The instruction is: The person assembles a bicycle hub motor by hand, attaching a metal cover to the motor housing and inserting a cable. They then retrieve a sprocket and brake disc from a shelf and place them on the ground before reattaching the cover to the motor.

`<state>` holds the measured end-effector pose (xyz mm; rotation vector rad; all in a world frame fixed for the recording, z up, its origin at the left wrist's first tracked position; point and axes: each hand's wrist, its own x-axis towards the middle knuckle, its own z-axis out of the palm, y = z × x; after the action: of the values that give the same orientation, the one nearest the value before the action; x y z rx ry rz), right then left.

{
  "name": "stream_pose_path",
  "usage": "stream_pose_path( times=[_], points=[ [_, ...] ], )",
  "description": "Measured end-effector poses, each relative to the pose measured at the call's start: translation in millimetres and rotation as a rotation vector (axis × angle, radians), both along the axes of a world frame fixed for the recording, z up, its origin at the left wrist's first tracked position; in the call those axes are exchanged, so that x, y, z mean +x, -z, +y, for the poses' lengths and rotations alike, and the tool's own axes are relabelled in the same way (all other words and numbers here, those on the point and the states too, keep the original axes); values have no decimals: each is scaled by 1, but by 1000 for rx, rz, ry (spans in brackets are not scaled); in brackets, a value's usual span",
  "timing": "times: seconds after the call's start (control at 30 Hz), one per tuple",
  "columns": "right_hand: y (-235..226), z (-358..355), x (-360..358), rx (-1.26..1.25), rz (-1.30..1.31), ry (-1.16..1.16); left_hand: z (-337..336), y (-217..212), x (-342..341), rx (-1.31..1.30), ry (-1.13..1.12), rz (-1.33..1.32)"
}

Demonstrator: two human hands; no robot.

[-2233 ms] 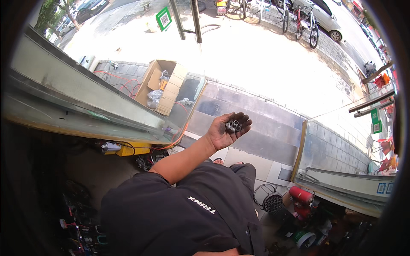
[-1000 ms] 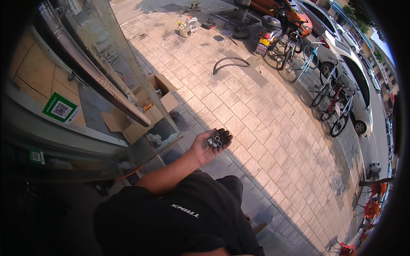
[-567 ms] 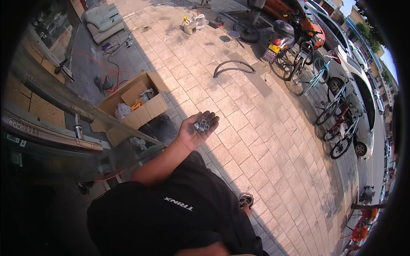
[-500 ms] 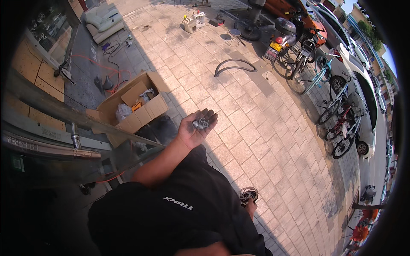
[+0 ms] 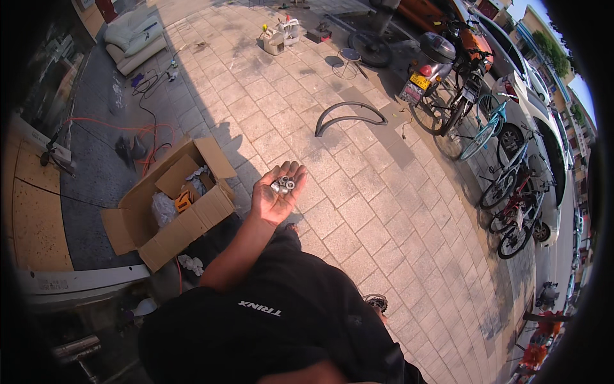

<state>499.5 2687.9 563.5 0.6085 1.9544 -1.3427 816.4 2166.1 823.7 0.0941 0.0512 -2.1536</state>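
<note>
1. Our left hand (image 5: 274, 201) faces palm up, fingers slightly curled, with small metal nuts (image 5: 283, 185) resting on it.
2. Our right hand (image 5: 384, 312), partly hidden by dark clothing (image 5: 307, 281), holds a toothed bicycle sprocket (image 5: 375, 300).
3. We've left the doorway for the paving (image 5: 348, 192), bringing the nuts outside.
4. Near left, an open cardboard box (image 5: 190, 225) contains clear plastic bags (image 5: 164, 210) and something yellow-orange (image 5: 183, 202).

Sunlit paving (image 5: 384, 198), pale sofa (image 5: 135, 48), perhaps leather

Small silvery metal parts (image 5: 283, 189) in left hand (image 5: 271, 203)
</note>
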Motion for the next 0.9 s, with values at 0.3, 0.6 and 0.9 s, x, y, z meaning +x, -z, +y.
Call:
stream_pose_path(
  times=[0.3, 0.6, 0.9],
  points=[
    [-20, -318, 4, 316, -11, -411, -236, 57, 7, -69, -88, 70],
    [41, -769, -59, 135, 68, -754, -447, 81, 104, 11, -506, -239],
    [31, -1224, -81, -302, 384, -1261, -661, 94, 179, 57, -811, -201]
  ],
)
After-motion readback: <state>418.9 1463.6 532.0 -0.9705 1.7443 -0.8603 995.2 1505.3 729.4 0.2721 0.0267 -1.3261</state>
